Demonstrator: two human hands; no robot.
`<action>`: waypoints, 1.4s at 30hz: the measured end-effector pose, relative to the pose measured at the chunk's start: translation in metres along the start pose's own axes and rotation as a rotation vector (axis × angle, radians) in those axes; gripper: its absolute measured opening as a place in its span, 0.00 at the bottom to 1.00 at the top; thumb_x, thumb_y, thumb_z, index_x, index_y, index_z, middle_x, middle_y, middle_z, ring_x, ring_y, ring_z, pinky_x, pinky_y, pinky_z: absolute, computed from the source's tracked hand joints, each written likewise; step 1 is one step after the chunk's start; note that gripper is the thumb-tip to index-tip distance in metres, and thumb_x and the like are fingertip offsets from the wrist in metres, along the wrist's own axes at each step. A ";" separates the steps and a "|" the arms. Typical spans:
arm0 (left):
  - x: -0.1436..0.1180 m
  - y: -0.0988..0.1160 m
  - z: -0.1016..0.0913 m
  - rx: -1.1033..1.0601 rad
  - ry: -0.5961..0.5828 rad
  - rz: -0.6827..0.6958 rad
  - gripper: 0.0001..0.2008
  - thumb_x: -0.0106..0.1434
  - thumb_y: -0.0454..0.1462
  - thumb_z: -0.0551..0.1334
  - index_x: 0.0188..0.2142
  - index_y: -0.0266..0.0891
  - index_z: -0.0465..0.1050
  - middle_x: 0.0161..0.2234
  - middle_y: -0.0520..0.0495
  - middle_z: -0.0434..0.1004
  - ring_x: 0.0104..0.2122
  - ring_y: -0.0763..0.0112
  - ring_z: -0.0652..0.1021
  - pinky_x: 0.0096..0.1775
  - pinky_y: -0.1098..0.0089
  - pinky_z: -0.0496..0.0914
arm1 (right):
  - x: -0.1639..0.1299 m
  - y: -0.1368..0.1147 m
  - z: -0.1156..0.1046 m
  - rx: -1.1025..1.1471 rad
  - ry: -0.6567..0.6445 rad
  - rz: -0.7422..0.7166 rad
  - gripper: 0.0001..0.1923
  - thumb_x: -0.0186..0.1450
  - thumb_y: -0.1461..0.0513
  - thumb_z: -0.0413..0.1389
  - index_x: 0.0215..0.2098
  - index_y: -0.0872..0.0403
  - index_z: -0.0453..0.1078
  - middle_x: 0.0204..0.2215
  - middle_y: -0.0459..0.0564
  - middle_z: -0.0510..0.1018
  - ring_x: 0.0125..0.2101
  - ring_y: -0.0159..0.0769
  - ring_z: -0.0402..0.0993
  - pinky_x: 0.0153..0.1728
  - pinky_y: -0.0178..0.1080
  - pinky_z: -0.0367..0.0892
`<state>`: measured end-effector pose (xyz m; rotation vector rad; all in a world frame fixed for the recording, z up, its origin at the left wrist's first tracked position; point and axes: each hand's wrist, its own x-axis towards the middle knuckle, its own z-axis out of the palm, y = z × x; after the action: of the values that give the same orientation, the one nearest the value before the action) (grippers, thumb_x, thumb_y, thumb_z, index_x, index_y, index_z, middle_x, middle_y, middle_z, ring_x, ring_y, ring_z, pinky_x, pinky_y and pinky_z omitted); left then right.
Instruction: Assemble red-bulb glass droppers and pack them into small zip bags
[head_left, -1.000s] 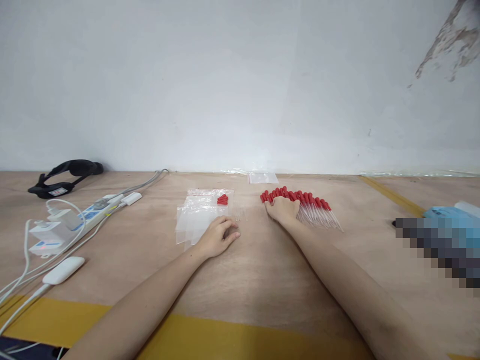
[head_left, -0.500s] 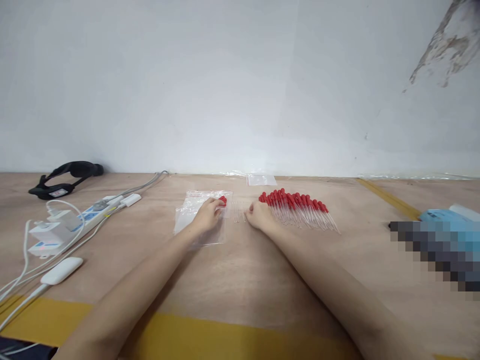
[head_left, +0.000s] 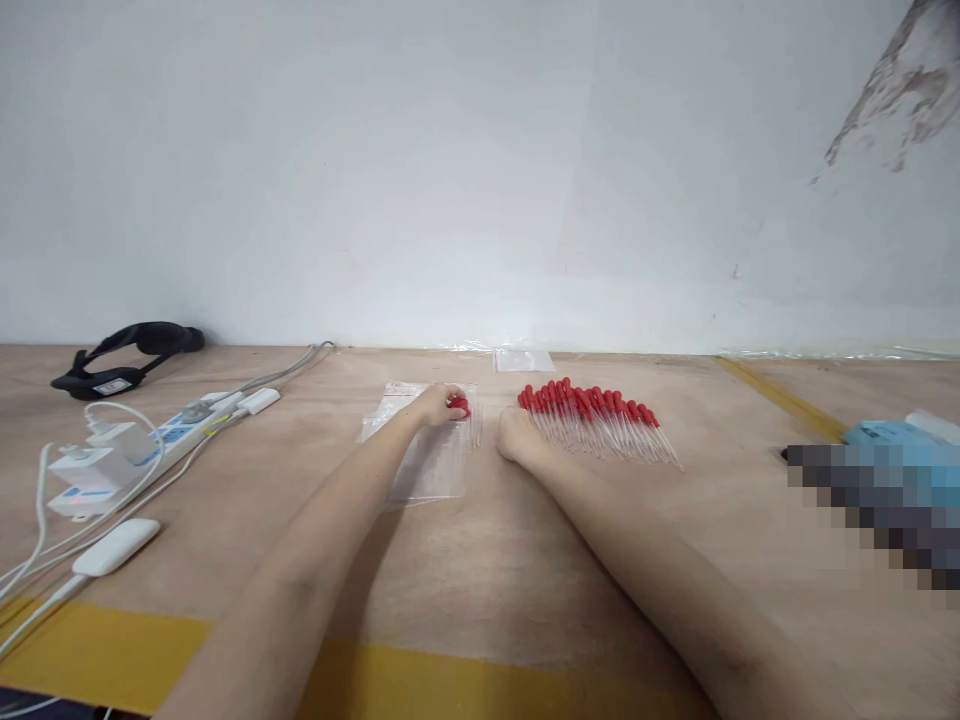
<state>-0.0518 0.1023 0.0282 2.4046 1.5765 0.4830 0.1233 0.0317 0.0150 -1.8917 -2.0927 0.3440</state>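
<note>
My left hand (head_left: 441, 406) is closed, its thumb and fingers round the red bulbs (head_left: 459, 408) of a few droppers. Their thin clear tubes (head_left: 477, 428) show just to the right. Under that hand lies a clear plastic zip bag (head_left: 429, 468), flat on the table. My right hand (head_left: 516, 432) is curled shut and rests by the left end of a pile of droppers (head_left: 592, 415). Its fingertips are turned away, so what they hold, if anything, is hidden. The pile has several red-bulbed droppers lying side by side, tubes pointing toward me.
A small white bag (head_left: 523, 361) lies near the wall. On the left are a black headset strap (head_left: 127, 360), a power strip (head_left: 172, 432) with plugs and cables, and a white adapter (head_left: 118, 546). A light blue packet (head_left: 900, 440) is at the right, beside a pixelated dark area.
My left hand has shifted right and slightly away from me, still on the droppers. The plastic bag under it has slid a little right. My right hand's fingertips have turned out of sight.
</note>
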 end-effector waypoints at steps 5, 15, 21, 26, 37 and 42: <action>-0.003 0.018 0.009 -0.048 0.033 -0.039 0.18 0.43 0.41 0.67 0.35 0.39 0.73 0.40 0.44 0.71 0.31 0.68 0.74 0.37 0.70 0.68 | -0.020 0.015 -0.015 -0.091 0.008 -0.023 0.16 0.54 0.73 0.49 0.41 0.64 0.67 0.37 0.65 0.72 0.38 0.46 0.71 0.33 0.40 0.64; -0.001 0.020 0.016 -0.139 0.220 -0.214 0.03 0.55 0.35 0.59 0.29 0.36 0.70 0.28 0.45 0.73 0.30 0.66 0.75 0.35 0.67 0.68 | -0.054 0.063 -0.032 -0.130 0.186 -0.077 0.10 0.59 0.69 0.44 0.37 0.59 0.65 0.37 0.59 0.68 0.36 0.40 0.68 0.34 0.38 0.60; -0.006 0.022 0.011 -0.166 0.420 -0.200 0.10 0.56 0.31 0.56 0.39 0.37 0.65 0.35 0.44 0.70 0.32 0.68 0.74 0.38 0.65 0.67 | -0.066 0.080 -0.022 0.046 0.401 -0.187 0.09 0.62 0.61 0.44 0.32 0.56 0.65 0.33 0.52 0.70 0.35 0.35 0.67 0.35 0.35 0.59; -0.017 0.022 0.000 -0.220 0.434 -0.126 0.07 0.54 0.31 0.57 0.34 0.37 0.68 0.36 0.46 0.69 0.32 0.70 0.73 0.40 0.68 0.67 | -0.070 0.081 -0.019 0.075 0.462 -0.245 0.10 0.61 0.60 0.45 0.30 0.56 0.65 0.31 0.51 0.70 0.33 0.35 0.67 0.35 0.36 0.60; -0.106 0.081 0.035 -0.944 0.183 -0.078 0.10 0.49 0.35 0.62 0.26 0.39 0.59 0.23 0.54 0.71 0.26 0.74 0.75 0.28 0.76 0.65 | -0.085 0.069 -0.017 0.170 0.365 -0.484 0.13 0.64 0.64 0.43 0.42 0.54 0.66 0.38 0.51 0.74 0.38 0.35 0.69 0.39 0.38 0.58; -0.111 0.081 0.042 -0.998 0.223 -0.037 0.09 0.50 0.35 0.62 0.26 0.38 0.60 0.25 0.54 0.70 0.26 0.77 0.73 0.30 0.76 0.64 | -0.093 0.063 -0.014 0.112 0.331 -0.523 0.13 0.64 0.63 0.43 0.42 0.52 0.68 0.38 0.48 0.76 0.37 0.33 0.69 0.39 0.38 0.55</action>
<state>-0.0079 -0.0323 0.0027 1.5772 1.0362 1.2084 0.1950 -0.0545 -0.0011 -1.1781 -2.1755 0.0219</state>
